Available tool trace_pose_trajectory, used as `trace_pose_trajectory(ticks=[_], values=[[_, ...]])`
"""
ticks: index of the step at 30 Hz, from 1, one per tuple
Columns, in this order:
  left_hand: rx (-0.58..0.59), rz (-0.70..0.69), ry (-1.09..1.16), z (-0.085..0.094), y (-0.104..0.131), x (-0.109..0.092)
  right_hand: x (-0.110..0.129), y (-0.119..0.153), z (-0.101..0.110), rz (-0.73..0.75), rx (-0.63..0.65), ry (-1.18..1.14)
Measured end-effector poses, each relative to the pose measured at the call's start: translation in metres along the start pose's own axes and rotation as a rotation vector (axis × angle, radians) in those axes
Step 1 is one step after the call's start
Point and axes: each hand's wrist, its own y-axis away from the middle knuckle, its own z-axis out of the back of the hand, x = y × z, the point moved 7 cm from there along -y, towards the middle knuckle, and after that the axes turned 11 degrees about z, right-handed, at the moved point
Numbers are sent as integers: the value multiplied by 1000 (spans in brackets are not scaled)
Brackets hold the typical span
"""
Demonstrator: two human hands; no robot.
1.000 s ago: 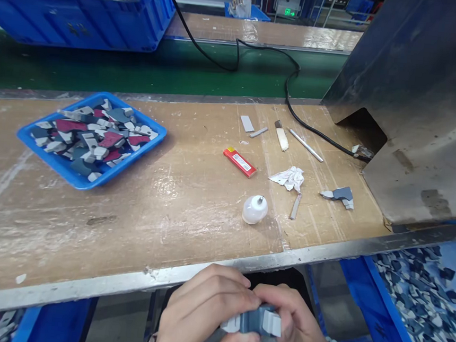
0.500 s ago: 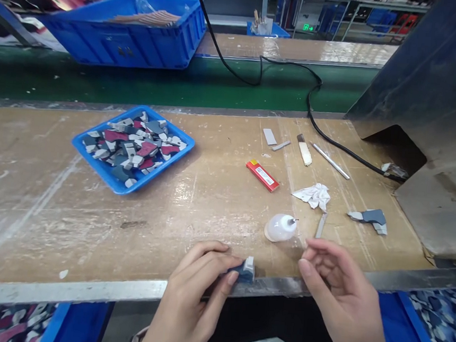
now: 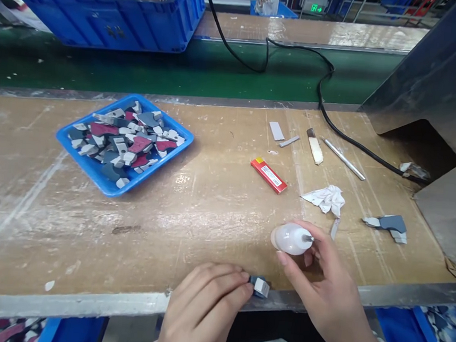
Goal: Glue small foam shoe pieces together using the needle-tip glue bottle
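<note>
Head view shows left hand (image 3: 204, 307) pinching a small grey part (image 3: 260, 286) at the workbench (image 3: 125, 247) edge, steadying it, while right hand (image 3: 321, 291) curls around the white bottle (image 3: 290, 239) just beyond that part.

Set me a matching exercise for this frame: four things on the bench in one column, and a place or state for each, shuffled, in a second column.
Things:
1. small white bottle
2. grey piece
3. blue tray
4. red lighter

Places or states:
A. full of grey and red pieces
B. lying loose mid-bench
C. grasped by the right hand
D. pinched by the left hand at the bench edge

Pairs: 1-C, 2-D, 3-A, 4-B
</note>
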Motion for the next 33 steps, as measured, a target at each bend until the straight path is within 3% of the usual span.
trace_pose_trajectory(ticks=[4, 9, 13, 18, 26, 33], values=[[10, -45, -57, -6, 3, -2, 0, -3, 0, -19, -16, -53], [-41, -129, -133, -1, 4, -6, 1, -1, 0, -16, -59, -22], [102, -27, -145, -6, -1, -4, -2, 2, -1, -62, -47, -33], [-37, -85, -104, -4, 0, -7, -6, 5, -3, -126, -11, -101], [34, -16, -95, -12, -4, -3, -6, 3, -2, -123, -25, -106], [17, -30, -87, -12, -3, -4, -6, 1, -5, -168, -3, -119]])
